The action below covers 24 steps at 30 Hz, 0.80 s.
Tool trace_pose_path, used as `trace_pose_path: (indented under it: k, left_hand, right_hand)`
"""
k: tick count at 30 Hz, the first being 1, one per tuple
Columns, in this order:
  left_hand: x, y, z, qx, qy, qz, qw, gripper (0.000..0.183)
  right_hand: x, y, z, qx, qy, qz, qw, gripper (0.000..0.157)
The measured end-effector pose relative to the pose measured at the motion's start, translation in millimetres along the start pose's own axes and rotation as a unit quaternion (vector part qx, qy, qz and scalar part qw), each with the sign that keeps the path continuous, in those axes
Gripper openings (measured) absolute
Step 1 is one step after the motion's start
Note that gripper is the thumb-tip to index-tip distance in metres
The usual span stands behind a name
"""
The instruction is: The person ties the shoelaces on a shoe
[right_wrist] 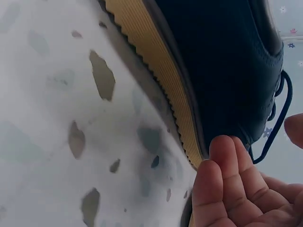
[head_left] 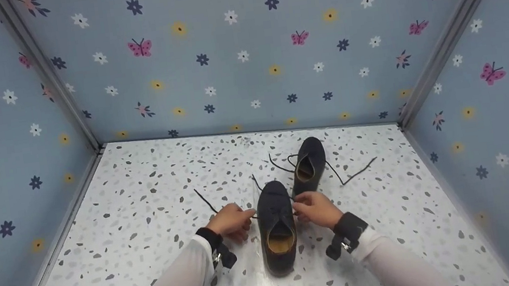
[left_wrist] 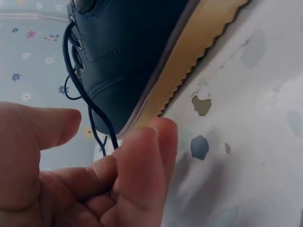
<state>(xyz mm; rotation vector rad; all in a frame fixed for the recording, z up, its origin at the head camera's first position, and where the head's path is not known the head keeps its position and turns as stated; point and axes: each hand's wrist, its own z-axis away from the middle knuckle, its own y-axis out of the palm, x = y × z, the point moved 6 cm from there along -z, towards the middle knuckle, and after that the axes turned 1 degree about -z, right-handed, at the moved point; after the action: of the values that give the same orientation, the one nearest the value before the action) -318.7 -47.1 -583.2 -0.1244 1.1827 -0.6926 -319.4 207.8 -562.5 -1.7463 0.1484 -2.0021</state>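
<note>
Beside the nearer shoe (head_left: 273, 203), left hand (head_left: 231, 221) half-curled

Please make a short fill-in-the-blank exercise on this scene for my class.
1. In the space ____ the left hand and the right hand stands the nearer shoe.
2. The pink insects printed on the wall are ____.
3. The farther shoe brings the number of shoes to ____.
Missing words: between; butterflies; two.

Shoes (head_left: 275, 203): navy
Soles (left_wrist: 201, 45): tan, ridged
Laces (left_wrist: 89, 100): navy
Walls (head_left: 222, 35): pale blue, multicoloured flowers (head_left: 134, 7), pink butterflies (head_left: 140, 47)
Floor (head_left: 138, 225): white, grey-speckled
Sleeves (head_left: 170, 284): white
</note>
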Motion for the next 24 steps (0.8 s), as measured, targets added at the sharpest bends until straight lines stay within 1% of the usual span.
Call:
trace_pose_path:
  k: [2,4,6,8,10,12,16,19,22,24]
  left_hand:
    - [0.9,0.4,-3.1,0.010,-0.007,0.008,0.9999,0.045]
    - [1.0,0.2,-6.6,0.019,-0.006,0.019,0.9996,0.041]
    - [0.2,-1.0,-9.8,0.022,0.007,0.027,0.9994,0.036]
    - [-1.4,-2.1,-13.3,0.022,0.027,0.039,0.9986,0.031]
    - [-2.6,-2.4,-16.4,0.025,0.044,0.060,0.9969,0.024]
    - [-3.5,-1.7,-19.0,0.034,0.052,0.081,0.9947,0.020]
    - [-5.5,0.3,-22.1,0.054,0.040,0.145,0.9871,0.015]
    - [-9.5,-1.5,-22.8,0.052,0.031,0.195,0.9790,0.009]
    - [-17.4,-5.3,-22.7,0.048,0.041,0.235,0.9700,0.007]
    - [-24.0,-8.1,-22.6,0.047,0.055,0.249,0.9658,0.008]
  right_hand:
    - [2,-0.4,-4,-0.005,-0.006,0.029,1.000,0.040]
    - [4,-0.3,-7,-0.009,-0.014,0.052,0.998,0.035]
    - [6,-0.1,-10,-0.012,-0.020,0.070,0.997,0.032]
    - [8,-0.2,-13,-0.016,-0.028,0.081,0.996,0.030]
    - [9,-0.8,-14,-0.018,-0.031,0.081,0.996,0.029]
    - [10,-1.7,-15,-0.023,-0.031,0.082,0.996,0.029]
    - [11,-2.0,-17,-0.028,-0.029,0.075,0.996,0.024]
    - [13,-3.1,-19,-0.036,-0.028,0.056,0.997,0.018]
    - [15,-6.7,-20,-0.050,-0.023,0.021,0.998,0.014]
    - [17,-9.6,-21,-0.059,-0.018,-0.007,0.998,0.013]
